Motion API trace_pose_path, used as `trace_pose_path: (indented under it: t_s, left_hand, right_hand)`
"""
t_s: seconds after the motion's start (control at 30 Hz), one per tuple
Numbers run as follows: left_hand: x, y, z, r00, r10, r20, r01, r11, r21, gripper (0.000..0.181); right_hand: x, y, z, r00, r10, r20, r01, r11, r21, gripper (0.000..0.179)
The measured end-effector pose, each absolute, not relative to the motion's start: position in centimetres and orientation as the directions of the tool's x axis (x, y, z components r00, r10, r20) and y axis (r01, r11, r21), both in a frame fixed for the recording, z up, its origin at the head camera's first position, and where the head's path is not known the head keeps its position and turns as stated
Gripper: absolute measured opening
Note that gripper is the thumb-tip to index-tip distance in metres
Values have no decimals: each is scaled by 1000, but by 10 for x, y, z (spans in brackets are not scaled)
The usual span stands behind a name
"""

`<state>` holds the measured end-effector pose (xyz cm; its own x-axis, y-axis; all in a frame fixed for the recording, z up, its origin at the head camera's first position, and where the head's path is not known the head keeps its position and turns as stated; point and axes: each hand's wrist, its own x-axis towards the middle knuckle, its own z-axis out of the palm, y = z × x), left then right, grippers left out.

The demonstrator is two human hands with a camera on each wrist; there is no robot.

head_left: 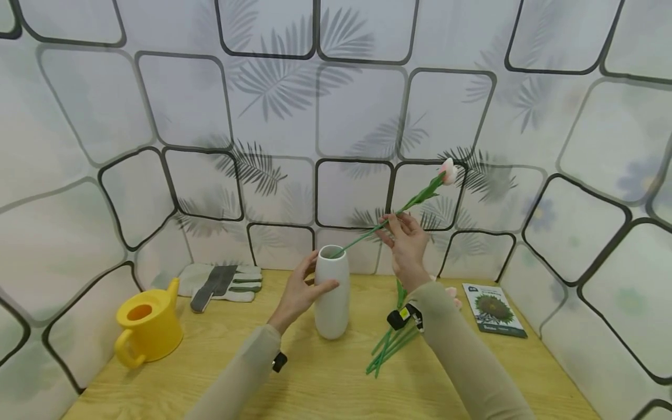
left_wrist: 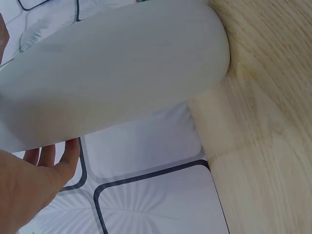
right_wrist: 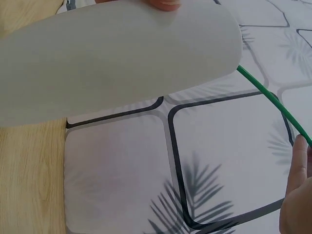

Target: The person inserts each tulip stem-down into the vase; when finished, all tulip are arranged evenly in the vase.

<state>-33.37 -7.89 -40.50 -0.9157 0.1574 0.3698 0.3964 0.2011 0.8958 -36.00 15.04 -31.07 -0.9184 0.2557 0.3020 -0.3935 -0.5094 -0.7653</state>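
A white vase (head_left: 332,309) stands upright on the table. My left hand (head_left: 301,290) holds it round its left side near the top, thumb across the front; in the left wrist view the fingertips (left_wrist: 72,148) meet the vase wall. Between thumb and fingers, my right hand (head_left: 410,248) pinches the green stem of a pale pink tulip (head_left: 431,186). The stem slants down to the left, its lower end inside the vase mouth, and the bloom points up to the right. In the right wrist view the stem (right_wrist: 273,100) passes over the vase rim.
More pink flowers (head_left: 401,293) lie on the table under my right forearm, partly hidden by it. A seed packet (head_left: 493,309) is at the right. On the left are a yellow watering can (head_left: 157,326) and grey-and-white gloves (head_left: 223,283). A patterned curtain (head_left: 278,192) closes off the back.
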Motion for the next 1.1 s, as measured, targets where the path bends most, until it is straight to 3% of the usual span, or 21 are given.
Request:
trace_pose_path:
  t_s: [0.43,0.8,1.1]
  left_hand:
    - [-306,-81,-366,-920,204,334,372,188,909,78]
    - [-334,-82,-395,-922,190,338,373,197,907,81]
    - [-335,-85,-400,-919,178,351,384,209,899,83]
  right_hand:
    - [-359,124,-309,-932,63,358,-359,-307,-881,15]
    - [-357,110,-318,-927,-63,369,-355,-165,-920,26]
    - [-356,104,-324,-849,-165,502,-528,208,-823,31]
